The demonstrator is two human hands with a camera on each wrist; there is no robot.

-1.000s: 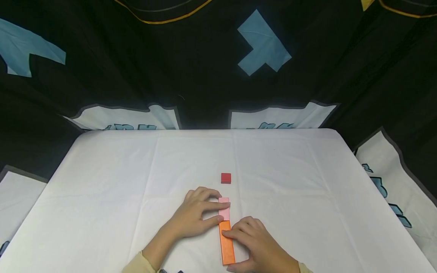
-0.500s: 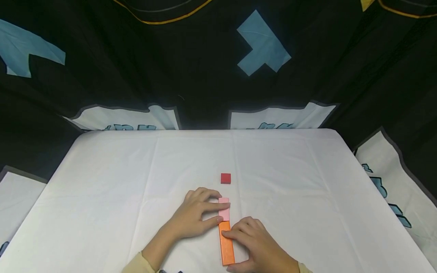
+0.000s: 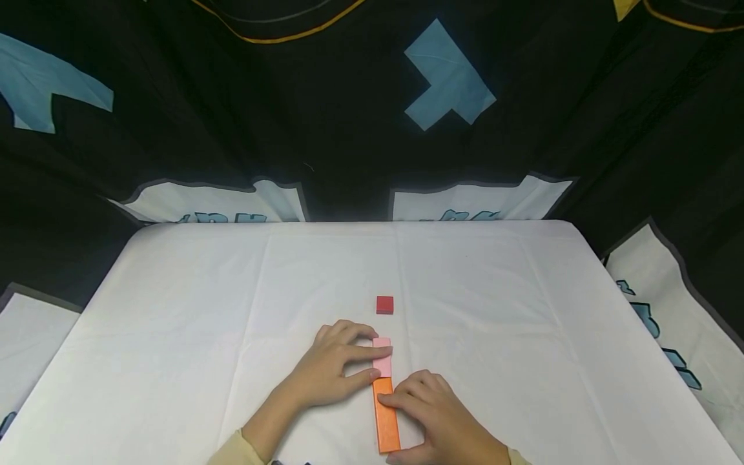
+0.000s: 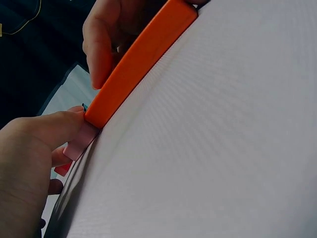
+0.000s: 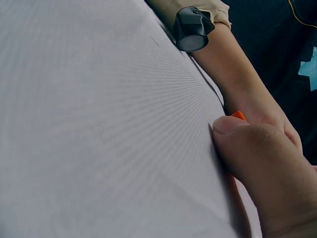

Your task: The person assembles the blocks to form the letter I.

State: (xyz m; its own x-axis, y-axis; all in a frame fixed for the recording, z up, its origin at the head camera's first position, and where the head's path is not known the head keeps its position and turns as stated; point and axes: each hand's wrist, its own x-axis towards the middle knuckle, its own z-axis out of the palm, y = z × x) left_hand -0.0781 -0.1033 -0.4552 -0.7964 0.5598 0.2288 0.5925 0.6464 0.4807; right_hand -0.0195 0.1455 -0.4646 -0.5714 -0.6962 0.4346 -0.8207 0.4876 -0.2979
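A pink block [image 3: 382, 363] and a longer orange block [image 3: 387, 427] lie end to end on the white cloth, touching. My left hand [image 3: 327, 365] holds the pink block, with the thumb by the joint and one finger across its top. From the right, my right hand [image 3: 436, 416] grips the orange block, its thumb at the near end and its index finger on top. The left wrist view shows the orange block [image 4: 141, 64] meeting the pink block [image 4: 81, 142]. In the right wrist view the thumb [image 5: 257, 153] hides most of the orange block.
Beyond the pink block, a small red block [image 3: 385, 305] lies apart, roughly in line with it. White cloth [image 3: 494, 290] covers the table, and a dark patterned curtain [image 3: 349, 116] hangs behind it. A black wrist device [image 5: 192, 29] sits on the left forearm.
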